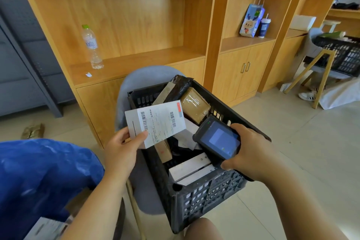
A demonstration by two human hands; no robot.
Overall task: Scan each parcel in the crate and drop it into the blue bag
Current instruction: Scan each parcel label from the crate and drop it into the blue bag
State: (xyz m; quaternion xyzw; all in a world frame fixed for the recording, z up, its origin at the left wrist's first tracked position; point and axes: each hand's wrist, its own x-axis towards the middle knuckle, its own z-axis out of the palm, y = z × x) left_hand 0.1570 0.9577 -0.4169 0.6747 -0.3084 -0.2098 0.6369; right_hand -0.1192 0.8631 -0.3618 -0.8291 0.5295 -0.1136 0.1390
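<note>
1. Left hand point(120, 148) pinches a white parcel point(155, 122) by its lower-left corner. The thumb lies on the label face and the rest of the grip is hidden behind the parcel.
2. The parcel is held above the left side of the black crate point(204, 197), tilted, with the shipping label and barcodes facing the camera. It is clear of the crate's contents.
3. Right hand point(247, 150) grips a handheld scanner point(218, 138). The fingers point(236, 127) curl over its far edge and the thumb is at the near edge. The screen is lit and faces up, and the scanner is just right of the parcel, not touching it.
4. The crate sits on a grey chair point(140, 80).
5. Still in the crate:
   - a brown taped parcel point(194, 103) at the far side
   - a black poly mailer point(179, 85) leaning on the back wall
   - a brown carton point(163, 152) standing under the held parcel
   - two white boxes point(189, 167) side by side at the near end
6. The blue bag point(44, 173) is at lower left, beside the left forearm and well left of the crate.
7. The wooden shelf unit point(136, 60) behind holds a water bottle point(91, 46). One bay to the right are a paper gift bag point(251, 20) and a lidded cup point(264, 27).
8. A second black crate point(342, 54) sits on another chair at far right.
</note>
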